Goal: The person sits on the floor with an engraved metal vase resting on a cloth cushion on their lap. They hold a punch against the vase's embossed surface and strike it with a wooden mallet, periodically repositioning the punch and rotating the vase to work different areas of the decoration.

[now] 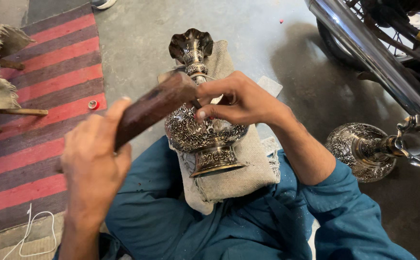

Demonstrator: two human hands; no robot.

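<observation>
Lying on a beige cloth pad (248, 163) across the lap, the ornate engraved silver-and-black metal vase (201, 130), judged heavy, rigid and slippery, is steadied by the right hand (236, 103) whose fingers pinch a thin tool, while the left hand (94, 159) grips a dark wooden mallet (154, 107).

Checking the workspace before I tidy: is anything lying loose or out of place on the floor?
A small red cap lies loose on the striped rug, and a second engraved vase lies on its side near the motorcycle exhaust.

My left grip (97, 156) is raised near me with the fingers curled shut around a handle, wrist straight above a bare forearm, while my right grip (236, 101) reaches in from the right, fingertips pinched together, forearm bare to a rolled teal sleeve.
</observation>
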